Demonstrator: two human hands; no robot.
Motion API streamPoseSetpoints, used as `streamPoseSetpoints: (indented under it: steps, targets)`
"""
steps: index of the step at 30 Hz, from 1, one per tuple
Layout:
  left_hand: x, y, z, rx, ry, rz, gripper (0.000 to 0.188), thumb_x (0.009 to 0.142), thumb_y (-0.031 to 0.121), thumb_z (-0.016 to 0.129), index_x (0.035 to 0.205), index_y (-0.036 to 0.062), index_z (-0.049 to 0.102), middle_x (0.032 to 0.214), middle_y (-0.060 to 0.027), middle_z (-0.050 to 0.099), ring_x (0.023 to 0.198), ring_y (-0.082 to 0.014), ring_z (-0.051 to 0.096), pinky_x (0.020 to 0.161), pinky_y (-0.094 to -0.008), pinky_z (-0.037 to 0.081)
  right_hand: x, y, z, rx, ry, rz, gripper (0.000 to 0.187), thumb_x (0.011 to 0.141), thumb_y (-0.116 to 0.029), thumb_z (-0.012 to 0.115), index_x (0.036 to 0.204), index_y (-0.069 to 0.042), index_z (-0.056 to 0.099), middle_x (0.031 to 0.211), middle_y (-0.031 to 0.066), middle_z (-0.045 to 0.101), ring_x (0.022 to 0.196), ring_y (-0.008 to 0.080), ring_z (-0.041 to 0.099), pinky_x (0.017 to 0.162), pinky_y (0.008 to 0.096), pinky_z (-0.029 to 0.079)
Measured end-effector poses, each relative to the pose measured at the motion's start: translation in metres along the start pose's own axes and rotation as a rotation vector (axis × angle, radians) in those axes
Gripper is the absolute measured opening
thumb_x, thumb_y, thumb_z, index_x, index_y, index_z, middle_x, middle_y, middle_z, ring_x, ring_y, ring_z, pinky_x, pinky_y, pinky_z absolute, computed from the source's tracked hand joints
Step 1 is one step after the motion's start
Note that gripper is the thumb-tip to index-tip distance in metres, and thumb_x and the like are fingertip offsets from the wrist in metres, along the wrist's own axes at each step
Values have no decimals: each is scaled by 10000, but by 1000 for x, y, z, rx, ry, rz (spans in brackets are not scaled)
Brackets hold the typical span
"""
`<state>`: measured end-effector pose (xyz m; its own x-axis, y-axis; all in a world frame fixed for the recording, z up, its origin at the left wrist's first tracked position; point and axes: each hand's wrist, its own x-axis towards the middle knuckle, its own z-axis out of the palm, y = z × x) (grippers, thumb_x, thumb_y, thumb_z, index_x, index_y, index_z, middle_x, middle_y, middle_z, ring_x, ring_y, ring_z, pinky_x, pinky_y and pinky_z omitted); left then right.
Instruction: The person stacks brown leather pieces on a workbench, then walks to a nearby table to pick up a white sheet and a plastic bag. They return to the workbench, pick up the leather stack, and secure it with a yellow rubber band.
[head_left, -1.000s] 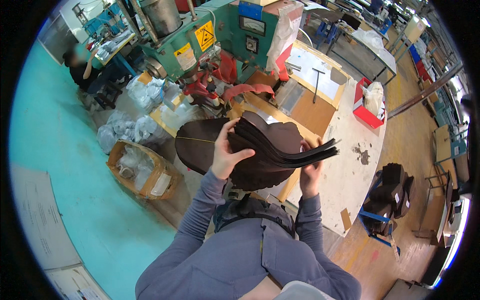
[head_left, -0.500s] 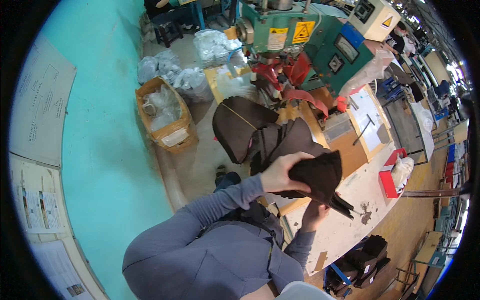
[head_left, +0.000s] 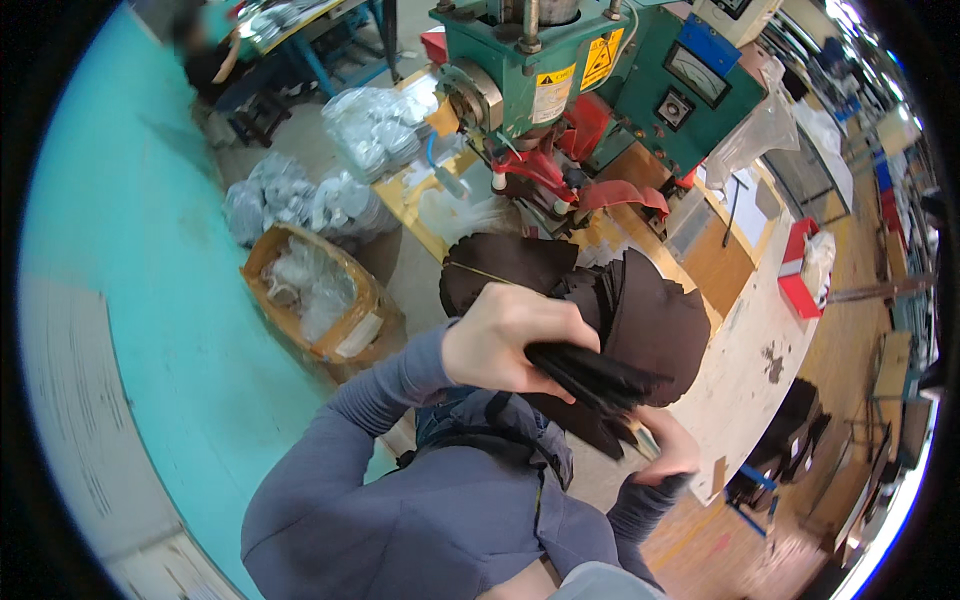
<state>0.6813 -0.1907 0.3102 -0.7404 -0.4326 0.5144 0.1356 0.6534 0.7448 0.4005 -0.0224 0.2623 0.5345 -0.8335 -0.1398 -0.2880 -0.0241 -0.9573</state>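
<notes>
In front of my body, my left hand (head_left: 515, 338) is wrapped over a thick stack of dark brown fabric pieces (head_left: 592, 382), fingers clamped on its near end. At the stack's other end my right hand (head_left: 668, 443) grips it from below, its fingers partly hidden; a pale strip shows beside them, too blurred to name. Just beyond lies a fanned pile of the same dark pieces (head_left: 660, 325) on the worktable. A bundle of dark pieces (head_left: 520, 262) with a thin yellow band across it rests left of that pile, partly behind my left hand.
A green press machine (head_left: 520, 75) with red parts stands at the far side. On the left floor sit a cardboard box (head_left: 375, 345) of clear plastic and several plastic-wrapped bundles (head_left: 290, 195). A red tray (head_left: 797, 270) is on the table's right (head_left: 735, 405). A person sits far left.
The stack has come closer to my body and tilted edge-on. My left hand has moved left and nearer, my right hand has moved right, and my view has shifted.
</notes>
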Motion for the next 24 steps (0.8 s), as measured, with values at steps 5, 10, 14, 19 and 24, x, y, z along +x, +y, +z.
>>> streamPoseSetpoints:
  steps: [5, 10, 14, 19, 24]
  targets:
    - [-29, -42, -8, 210, -209, -51, 400, 633, 214, 775, 990, 127, 617, 884, -17, 605, 788, -219, 625, 693, -317, 492, 123, 44, 120, -184, 909, -56, 368, 691, -74, 750, 1027, 0, 620, 1048, 169, 636, 872, 259, 647, 751, 319, 498]
    - [-48, -139, -26, -419, -169, -267, 233, 783, 99, 679, 1001, 28, 637, 1108, -102, 609, 1034, -232, 584, 877, -334, 456, 120, 28, 177, -75, 1212, 343, 293, 707, -50, 759, 964, 21, 639, 903, 134, 668, 827, 179, 631, 726, 299, 488]
    - [-114, -227, 0, 264, -185, -531, 113, 843, 145, 610, 912, 57, 600, 947, -85, 544, 922, -289, 555, 788, -354, 464, 97, 33, 189, 452, 1640, 286, 423, 720, -38, 758, 1084, 61, 567, 1056, 111, 626, 936, 203, 599, 847, 316, 474]
    - [-140, -245, 25, 669, -233, -420, 71, 851, 153, 535, 857, 82, 533, 866, -78, 486, 894, -269, 518, 758, -385, 444, 48, 80, 212, 842, 1691, -87, 734, 780, -372, 734, 1350, -70, 383, 1297, 97, 491, 1190, 286, 482, 1005, 458, 419]
    - [-129, -251, 30, 873, -252, -334, 50, 852, 113, 474, 855, 89, 518, 828, -83, 521, 784, -269, 543, 689, -404, 451, 88, 96, 201, 1141, 1403, -415, 701, 799, -390, 689, 1339, -48, 401, 1265, 101, 531, 1125, 278, 536, 946, 419, 461]
